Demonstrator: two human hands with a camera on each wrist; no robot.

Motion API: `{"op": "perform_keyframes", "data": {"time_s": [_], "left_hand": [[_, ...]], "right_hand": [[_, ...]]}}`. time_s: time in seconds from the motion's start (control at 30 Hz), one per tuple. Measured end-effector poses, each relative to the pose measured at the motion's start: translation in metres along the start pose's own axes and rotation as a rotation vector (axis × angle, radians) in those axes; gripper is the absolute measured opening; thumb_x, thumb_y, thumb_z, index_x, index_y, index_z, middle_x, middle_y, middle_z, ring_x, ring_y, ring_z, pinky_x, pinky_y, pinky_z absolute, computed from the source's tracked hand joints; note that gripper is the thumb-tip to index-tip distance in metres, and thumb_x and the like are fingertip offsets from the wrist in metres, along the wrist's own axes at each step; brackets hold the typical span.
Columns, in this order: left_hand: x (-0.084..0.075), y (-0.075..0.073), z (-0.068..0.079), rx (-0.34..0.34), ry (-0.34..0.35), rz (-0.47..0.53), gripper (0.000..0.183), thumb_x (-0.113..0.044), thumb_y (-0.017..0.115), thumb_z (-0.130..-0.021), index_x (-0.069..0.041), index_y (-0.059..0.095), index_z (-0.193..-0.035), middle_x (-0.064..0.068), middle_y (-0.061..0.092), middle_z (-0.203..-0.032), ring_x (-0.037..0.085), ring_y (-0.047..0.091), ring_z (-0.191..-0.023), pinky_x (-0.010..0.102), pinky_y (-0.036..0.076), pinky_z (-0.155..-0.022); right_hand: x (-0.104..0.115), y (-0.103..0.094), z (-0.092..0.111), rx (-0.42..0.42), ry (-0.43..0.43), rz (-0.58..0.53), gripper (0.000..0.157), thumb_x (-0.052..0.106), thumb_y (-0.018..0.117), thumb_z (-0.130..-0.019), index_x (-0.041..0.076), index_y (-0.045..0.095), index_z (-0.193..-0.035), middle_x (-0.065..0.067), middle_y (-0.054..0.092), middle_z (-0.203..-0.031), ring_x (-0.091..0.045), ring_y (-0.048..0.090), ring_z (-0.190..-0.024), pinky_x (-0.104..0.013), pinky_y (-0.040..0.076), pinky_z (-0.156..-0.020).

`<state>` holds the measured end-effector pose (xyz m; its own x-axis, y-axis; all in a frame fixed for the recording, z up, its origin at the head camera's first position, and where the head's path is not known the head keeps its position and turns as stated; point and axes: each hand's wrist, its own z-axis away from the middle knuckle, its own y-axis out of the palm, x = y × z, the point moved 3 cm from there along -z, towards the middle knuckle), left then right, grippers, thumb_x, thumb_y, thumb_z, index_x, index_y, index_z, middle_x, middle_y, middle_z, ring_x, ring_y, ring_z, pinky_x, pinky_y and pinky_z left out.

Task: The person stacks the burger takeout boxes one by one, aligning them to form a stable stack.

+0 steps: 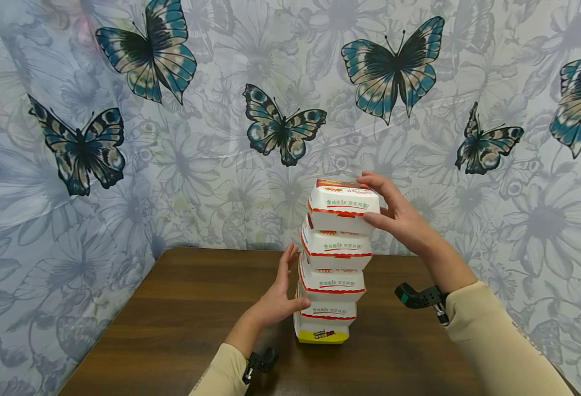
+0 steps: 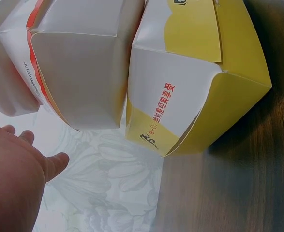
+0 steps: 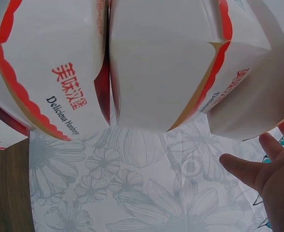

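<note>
A tall, slightly uneven stack of several white paper hamburger boxes (image 1: 336,283) with red scalloped edges stands on the table. At its base is a white and yellow box (image 2: 229,104). My right hand (image 1: 401,220) is spread about the right side of the top box (image 1: 344,201), fingers by its upper edge and thumb in front. In the right wrist view its fingers (image 3: 272,147) lie close against a box; contact is hard to tell. Lower down, my left hand (image 1: 272,300) stands beside the stack's left side with fingers extended, holding nothing.
A brown wooden table (image 1: 186,308) carries the stack. Behind it hangs a pale floral cloth (image 1: 211,192) printed with blue butterflies. Each wrist wears a black camera mount (image 1: 421,297).
</note>
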<state>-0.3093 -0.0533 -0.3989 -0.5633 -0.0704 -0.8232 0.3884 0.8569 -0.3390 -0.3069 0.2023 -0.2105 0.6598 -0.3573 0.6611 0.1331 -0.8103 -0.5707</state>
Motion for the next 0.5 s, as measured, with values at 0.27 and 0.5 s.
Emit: {"op": "perform_keyframes", "data": {"time_s": [0.27, 0.5], "left_hand": [[0.001, 0.0, 0.0, 0.003, -0.005, 0.011, 0.12, -0.079, 0.064, -0.076, -0.036, -0.013, -0.158, 0.006, -0.005, -0.17, 0.026, 0.0, -0.157, 0.064, 0.01, -0.122], [0.003, -0.005, 0.001, -0.017, 0.021, 0.011, 0.118, -0.076, 0.064, -0.079, -0.033, -0.011, -0.159, 0.002, -0.003, -0.169, 0.033, 0.001, -0.157, 0.067, 0.009, -0.121]], "right_hand": [[-0.007, 0.0, 0.008, -0.027, -0.017, -0.066, 0.056, 0.01, 0.048, -0.101, 0.016, 0.03, -0.153, 0.001, 0.024, -0.163, -0.022, 0.019, -0.152, -0.057, 0.031, -0.113], [-0.03, 0.006, 0.027, -0.12, 0.005, -0.118, 0.051, 0.021, 0.038, -0.105, 0.018, 0.027, -0.155, -0.004, 0.023, -0.163, -0.03, 0.018, -0.151, -0.066, 0.027, -0.112]]}}
